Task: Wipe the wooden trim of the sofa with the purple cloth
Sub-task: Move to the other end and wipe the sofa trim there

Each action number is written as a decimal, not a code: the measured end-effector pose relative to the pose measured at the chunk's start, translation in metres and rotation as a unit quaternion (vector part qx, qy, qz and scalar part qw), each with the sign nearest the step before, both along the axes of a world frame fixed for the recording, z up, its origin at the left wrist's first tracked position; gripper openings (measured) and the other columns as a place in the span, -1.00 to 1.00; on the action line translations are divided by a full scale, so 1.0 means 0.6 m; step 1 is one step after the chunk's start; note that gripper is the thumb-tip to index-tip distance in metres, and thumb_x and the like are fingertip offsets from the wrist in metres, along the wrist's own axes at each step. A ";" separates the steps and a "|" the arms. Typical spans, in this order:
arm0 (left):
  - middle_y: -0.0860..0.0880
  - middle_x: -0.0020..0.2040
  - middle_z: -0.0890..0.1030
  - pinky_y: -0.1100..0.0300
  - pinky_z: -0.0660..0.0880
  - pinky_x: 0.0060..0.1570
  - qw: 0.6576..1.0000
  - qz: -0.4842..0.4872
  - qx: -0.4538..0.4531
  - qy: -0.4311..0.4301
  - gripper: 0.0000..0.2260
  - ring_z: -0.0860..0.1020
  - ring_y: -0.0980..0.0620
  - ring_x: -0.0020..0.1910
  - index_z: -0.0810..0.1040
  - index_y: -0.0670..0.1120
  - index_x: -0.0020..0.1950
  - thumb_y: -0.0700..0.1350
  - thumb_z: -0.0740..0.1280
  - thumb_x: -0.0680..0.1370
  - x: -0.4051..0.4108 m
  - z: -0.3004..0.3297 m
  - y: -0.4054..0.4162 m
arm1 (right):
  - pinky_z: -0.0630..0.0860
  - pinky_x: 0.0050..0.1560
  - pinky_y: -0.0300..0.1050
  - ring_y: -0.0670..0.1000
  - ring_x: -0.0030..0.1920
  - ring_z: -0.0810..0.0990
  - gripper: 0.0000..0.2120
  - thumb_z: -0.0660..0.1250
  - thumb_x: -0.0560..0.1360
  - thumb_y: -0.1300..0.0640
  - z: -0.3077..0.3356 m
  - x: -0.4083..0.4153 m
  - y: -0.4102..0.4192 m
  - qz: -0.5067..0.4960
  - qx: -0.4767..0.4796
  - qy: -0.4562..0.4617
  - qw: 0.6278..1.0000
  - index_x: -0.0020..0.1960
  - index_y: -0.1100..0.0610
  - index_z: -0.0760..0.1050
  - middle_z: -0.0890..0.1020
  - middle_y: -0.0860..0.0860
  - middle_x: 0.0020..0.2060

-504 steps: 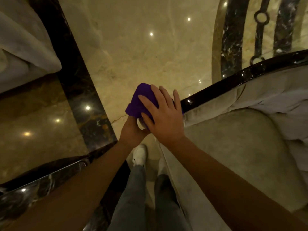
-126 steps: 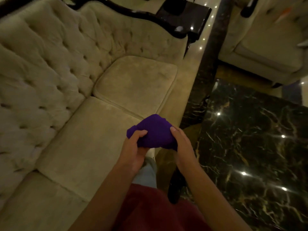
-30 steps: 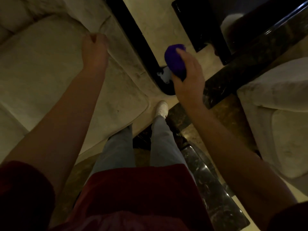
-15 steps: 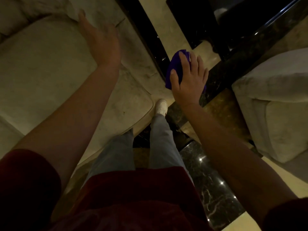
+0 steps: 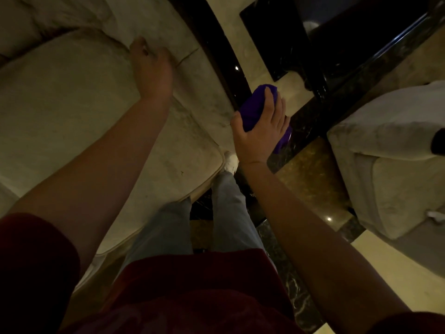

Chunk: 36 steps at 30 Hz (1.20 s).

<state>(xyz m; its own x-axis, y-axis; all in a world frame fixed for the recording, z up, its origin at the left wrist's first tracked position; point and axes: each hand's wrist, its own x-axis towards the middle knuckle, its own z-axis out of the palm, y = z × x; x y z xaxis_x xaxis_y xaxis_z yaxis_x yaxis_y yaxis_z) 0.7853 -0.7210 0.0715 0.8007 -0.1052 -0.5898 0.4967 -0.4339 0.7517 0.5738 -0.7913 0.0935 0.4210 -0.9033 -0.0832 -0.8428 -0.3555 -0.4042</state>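
Two hands share the work: the left hand point(image 5: 151, 68) rests half-curled and empty on the sofa point(image 5: 72, 112), the right hand point(image 5: 261, 131) presses the cloth point(image 5: 252, 107) flat on the dark trim point(image 5: 218, 54), so it should slide along the wood with even pressure.

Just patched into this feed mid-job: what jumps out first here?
The purple cloth stands out, pressed under the right hand against the glossy dark wooden trim along the sofa's edge, centre right. To its left, the left hand rests on the pale sofa. A second pale seat sits at far right across the marble floor.
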 end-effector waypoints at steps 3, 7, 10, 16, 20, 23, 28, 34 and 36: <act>-0.16 0.18 0.61 -0.06 0.57 0.17 0.999 0.041 -0.011 -0.012 -0.57 0.63 -0.21 0.15 0.47 -0.18 0.34 -0.02 0.29 0.52 0.013 -0.003 0.006 | 0.18 0.52 0.40 0.21 0.55 0.31 -0.28 0.34 0.45 -0.17 -0.001 0.036 0.001 -0.029 -0.023 -0.001 0.999 0.54 0.08 0.34 0.39 0.15 0.53; -0.16 0.36 0.51 0.06 0.45 0.35 0.996 0.023 0.002 -0.089 -0.53 0.51 -0.08 0.34 0.41 -0.23 0.43 -0.11 0.32 0.54 0.029 0.000 0.005 | 0.23 0.50 0.39 0.20 0.53 0.33 -0.28 0.35 0.46 -0.18 -0.003 0.046 0.000 -0.020 -0.031 0.023 0.999 0.55 0.05 0.32 0.38 0.13 0.53; -0.13 0.53 0.35 0.06 0.29 0.53 0.990 0.015 -0.010 -0.138 -0.40 0.35 -0.03 0.51 0.25 -0.22 0.58 -0.09 0.31 0.57 0.058 0.006 -0.002 | 0.24 0.50 0.38 0.20 0.55 0.29 -0.28 0.40 0.47 -0.15 -0.006 0.048 -0.006 -0.006 -0.026 0.016 1.000 0.56 0.03 0.29 0.35 0.12 0.55; -0.08 0.56 0.33 0.13 0.28 0.53 0.989 -0.027 -0.009 -0.147 -0.38 0.32 0.04 0.53 0.24 -0.11 0.61 -0.03 0.32 0.59 0.086 0.013 -0.004 | 0.38 0.40 0.33 0.21 0.52 0.32 -0.29 0.43 0.47 -0.13 0.018 0.120 -0.017 0.033 -0.036 -0.029 0.998 0.54 0.07 0.34 0.37 0.13 0.53; -0.15 0.61 0.26 0.13 0.21 0.57 0.979 -0.079 -0.016 -0.188 -0.36 0.24 -0.07 0.59 0.15 -0.20 0.63 -0.10 0.32 0.61 0.078 -0.001 0.008 | 0.41 0.38 0.30 0.19 0.47 0.38 -0.30 0.40 0.45 -0.17 0.031 0.184 -0.028 0.063 -0.057 -0.041 0.996 0.52 0.03 0.37 0.42 0.11 0.50; -0.18 0.64 0.18 0.41 0.11 0.49 0.978 -0.101 -0.004 -0.181 -0.34 0.17 -0.09 0.62 0.08 -0.17 0.66 -0.07 0.30 0.64 0.073 -0.017 0.010 | 0.42 0.36 0.29 0.20 0.42 0.43 -0.32 0.40 0.45 -0.17 0.036 0.216 -0.032 0.079 -0.088 -0.030 0.992 0.51 0.03 0.40 0.46 0.13 0.46; -0.22 0.66 0.11 0.46 0.01 0.42 0.981 -0.122 0.004 -0.150 -0.34 0.15 -0.10 0.63 0.03 -0.10 0.67 0.00 0.27 0.67 0.071 -0.025 0.010 | 0.41 0.38 0.24 0.19 0.41 0.45 -0.36 0.38 0.47 -0.14 0.046 0.257 -0.038 0.122 -0.125 -0.003 0.985 0.51 0.02 0.41 0.48 0.11 0.46; -0.16 0.65 0.15 0.08 0.23 0.54 0.982 -0.130 -0.019 -0.133 -0.34 0.19 -0.07 0.61 0.09 -0.01 0.67 0.03 0.32 0.65 0.084 -0.027 0.028 | 0.41 0.38 0.23 0.19 0.41 0.46 -0.37 0.34 0.49 -0.15 0.060 0.377 -0.054 0.221 -0.157 0.036 0.962 0.53 -0.01 0.37 0.47 0.09 0.48; -0.15 0.64 0.18 -0.04 0.32 0.53 0.981 -0.137 -0.034 -0.132 -0.34 0.22 -0.09 0.60 0.11 0.00 0.66 0.01 0.34 0.64 0.088 -0.032 0.036 | 0.41 0.37 0.22 0.19 0.41 0.46 -0.35 0.34 0.50 -0.15 0.057 0.401 -0.055 0.245 -0.172 0.044 0.953 0.55 0.00 0.34 0.46 0.10 0.48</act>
